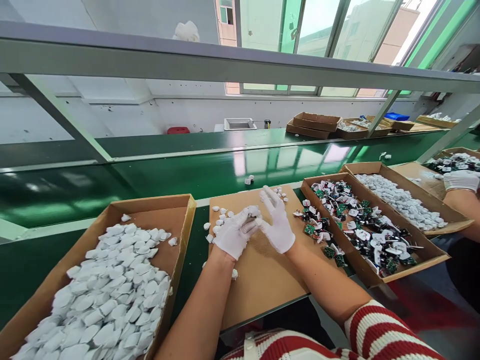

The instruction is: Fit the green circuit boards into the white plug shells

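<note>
My left hand point(234, 234), in a white glove, is closed around a small white plastic part point(253, 211), mostly hidden by the fingers. Beside it my right hand point(277, 225), gloved too, has its fingers stretched up and apart, with the thumb side close to the left fingertips. Both are above a brown board point(262, 280). Small white plastic pieces point(221, 218) lie on the board left of my hands, and several more point(281, 194) sit behind the right one. Green circuit boards with wires point(315, 222) lie along the board's right side.
Left stands a cardboard tray point(183, 225) heaped with white plastic shells point(116, 290). To the right are a tray point(423, 257) of wired circuit boards and another point(459, 222) of white pieces. A co-worker's gloved hand point(461, 180) shows far right. A green conveyor belt point(180, 172) runs behind.
</note>
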The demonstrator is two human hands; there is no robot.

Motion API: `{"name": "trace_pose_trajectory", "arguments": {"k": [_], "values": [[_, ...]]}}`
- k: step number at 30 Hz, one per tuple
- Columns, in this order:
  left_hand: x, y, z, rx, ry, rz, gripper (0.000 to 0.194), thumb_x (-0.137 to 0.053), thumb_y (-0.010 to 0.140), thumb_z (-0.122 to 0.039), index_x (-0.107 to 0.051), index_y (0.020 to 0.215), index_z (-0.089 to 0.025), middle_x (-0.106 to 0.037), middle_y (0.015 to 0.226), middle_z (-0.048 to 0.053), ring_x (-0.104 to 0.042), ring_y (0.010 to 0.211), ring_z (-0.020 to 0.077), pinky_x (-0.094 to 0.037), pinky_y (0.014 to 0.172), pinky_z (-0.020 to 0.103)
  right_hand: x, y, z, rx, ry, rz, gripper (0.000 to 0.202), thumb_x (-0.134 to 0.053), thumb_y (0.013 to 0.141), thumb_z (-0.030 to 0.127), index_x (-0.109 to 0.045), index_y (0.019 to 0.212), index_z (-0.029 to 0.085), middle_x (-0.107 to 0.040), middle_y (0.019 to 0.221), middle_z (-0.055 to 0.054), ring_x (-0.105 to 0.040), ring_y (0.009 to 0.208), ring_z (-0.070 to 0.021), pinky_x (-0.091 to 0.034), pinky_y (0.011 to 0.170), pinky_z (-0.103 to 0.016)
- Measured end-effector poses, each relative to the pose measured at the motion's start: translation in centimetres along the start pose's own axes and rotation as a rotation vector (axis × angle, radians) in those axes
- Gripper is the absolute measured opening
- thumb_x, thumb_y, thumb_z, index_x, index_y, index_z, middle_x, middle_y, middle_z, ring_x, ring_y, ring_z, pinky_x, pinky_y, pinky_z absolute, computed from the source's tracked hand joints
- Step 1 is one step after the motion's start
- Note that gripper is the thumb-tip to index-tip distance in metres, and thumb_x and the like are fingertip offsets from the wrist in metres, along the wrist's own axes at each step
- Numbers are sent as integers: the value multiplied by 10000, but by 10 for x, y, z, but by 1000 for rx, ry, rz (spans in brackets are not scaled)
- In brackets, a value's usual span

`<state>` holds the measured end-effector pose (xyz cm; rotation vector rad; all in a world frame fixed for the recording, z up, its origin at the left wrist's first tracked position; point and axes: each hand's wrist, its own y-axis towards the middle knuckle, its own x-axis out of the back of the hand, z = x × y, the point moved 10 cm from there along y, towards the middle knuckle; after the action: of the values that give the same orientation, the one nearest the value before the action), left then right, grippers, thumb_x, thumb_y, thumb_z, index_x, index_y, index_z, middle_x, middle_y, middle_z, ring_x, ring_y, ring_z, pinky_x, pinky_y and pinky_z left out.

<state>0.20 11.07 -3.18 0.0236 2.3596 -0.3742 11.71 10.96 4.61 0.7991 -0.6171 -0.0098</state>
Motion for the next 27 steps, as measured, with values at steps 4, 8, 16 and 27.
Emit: {"name": "trace_pose_trajectory", "arguments": {"k": [4,8,16,27], "values": [[0,3,1,-24,-21,-6,186,-838,751,-312,-746,849,-185,-784,925,61,-732,1034,243,-582,889,309,-12,-5,19,142,-181,67,633,-576,934,564,-499,1491,273,-473,1559,-127,-530,1302,-340,-392,1111,-545],[0,5,6,-10,-72,8,199,-808,794,-326,-744,923,-189,-777,1030,66,-724,1066,225,-576,938,301,-3,-6,15,68,-209,-52,819,-500,938,628,-284,1603,201,-251,1666,-181,-405,1427,-394,-371,1120,-561],[-2,5,12,-7,-106,42,216,-761,836,-337,-751,1006,-205,-748,1191,73,-661,1219,259,-532,1057,350,-15,-9,5,-43,-242,-12,1041,-552,857,717,-161,1627,137,-171,1679,-222,-357,1457,-430,-357,1138,-573],[26,11,3,-42,-108,-133,132,-684,893,-270,-712,1014,-225,-738,1206,57,-698,1143,208,-546,1005,311,4,-8,-25,-271,-69,-200,872,-488,946,632,-182,1616,164,-323,1618,-210,-407,1439,-332,-306,1194,-547]]}}
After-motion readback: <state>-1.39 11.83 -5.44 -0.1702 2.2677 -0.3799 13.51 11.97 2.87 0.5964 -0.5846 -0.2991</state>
